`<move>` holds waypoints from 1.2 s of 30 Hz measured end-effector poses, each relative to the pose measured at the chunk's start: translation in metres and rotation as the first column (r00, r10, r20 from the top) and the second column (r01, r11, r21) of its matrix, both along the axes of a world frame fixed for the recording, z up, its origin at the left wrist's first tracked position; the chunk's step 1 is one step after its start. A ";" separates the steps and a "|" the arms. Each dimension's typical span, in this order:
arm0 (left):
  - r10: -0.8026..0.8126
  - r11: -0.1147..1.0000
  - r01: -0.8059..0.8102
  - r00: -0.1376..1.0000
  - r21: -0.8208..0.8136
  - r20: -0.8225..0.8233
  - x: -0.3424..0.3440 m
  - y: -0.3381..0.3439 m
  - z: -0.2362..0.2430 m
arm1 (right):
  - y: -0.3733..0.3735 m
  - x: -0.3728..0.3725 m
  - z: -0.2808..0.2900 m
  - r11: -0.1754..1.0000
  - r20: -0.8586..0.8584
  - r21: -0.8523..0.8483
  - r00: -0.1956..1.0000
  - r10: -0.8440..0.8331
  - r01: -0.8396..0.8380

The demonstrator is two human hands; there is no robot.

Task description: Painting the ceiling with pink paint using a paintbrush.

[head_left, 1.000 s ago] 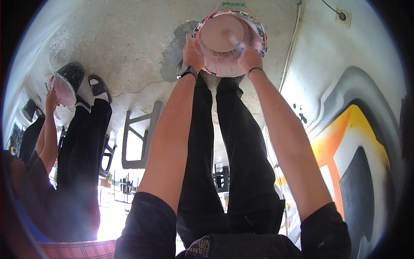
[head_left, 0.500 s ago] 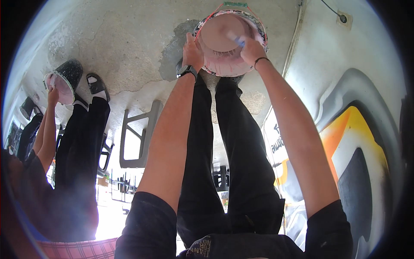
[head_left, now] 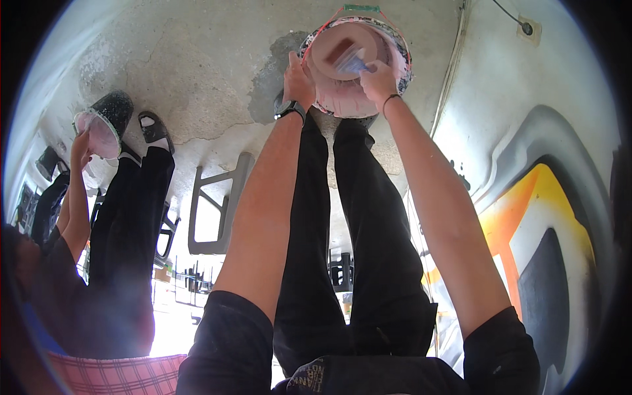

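Since the earlier frame, the brush (head_left: 351,59) has gone from a blur to a clear shape over the pink paint (head_left: 367,39), and the right hand (head_left: 380,80) has shifted inward over the bucket (head_left: 349,102); that hand is closed on the brush handle, angling it toward the bucket's middle, probably so the head reaches the paint, though whether it touches I cannot tell; the left hand (head_left: 298,80) is curled closed on the bucket's left rim, likely steadying it against the brush's push; past the bucket's left side lies a dark patch (head_left: 268,79) on the floor; farther left of the bucket, beyond a grey plastic frame (head_left: 240,197), a co-worker's hand (head_left: 80,146) reaches into a second, dark bucket (head_left: 118,110).
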State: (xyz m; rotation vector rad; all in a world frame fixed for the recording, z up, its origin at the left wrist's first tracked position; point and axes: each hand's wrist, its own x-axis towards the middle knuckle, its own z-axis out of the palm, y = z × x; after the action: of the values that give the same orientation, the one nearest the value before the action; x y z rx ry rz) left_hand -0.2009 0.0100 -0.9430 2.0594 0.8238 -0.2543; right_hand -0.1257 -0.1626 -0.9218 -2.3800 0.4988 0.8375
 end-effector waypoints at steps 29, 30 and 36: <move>0.016 1.000 -0.015 0.999 -0.011 0.041 0.005 -0.002 0.003 | 0.001 -0.011 0.014 0.826 -0.309 0.337 0.882 -0.357 0.452; 0.023 1.000 -0.023 0.999 0.001 0.037 0.003 0.002 0.002 | 0.011 -0.008 0.022 0.768 -0.468 0.312 0.794 -0.389 0.560; 0.029 0.999 -0.031 0.999 -0.040 -0.042 0.006 -0.004 0.008 | 0.016 -0.005 0.015 0.804 -0.260 0.233 0.832 -0.490 0.547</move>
State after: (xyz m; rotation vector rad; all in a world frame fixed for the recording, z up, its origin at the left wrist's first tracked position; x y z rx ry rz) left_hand -0.1945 0.0058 -0.9354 2.0076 0.8672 -0.2952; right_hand -0.1309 -0.1465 -0.9068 -1.7586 0.9786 0.8086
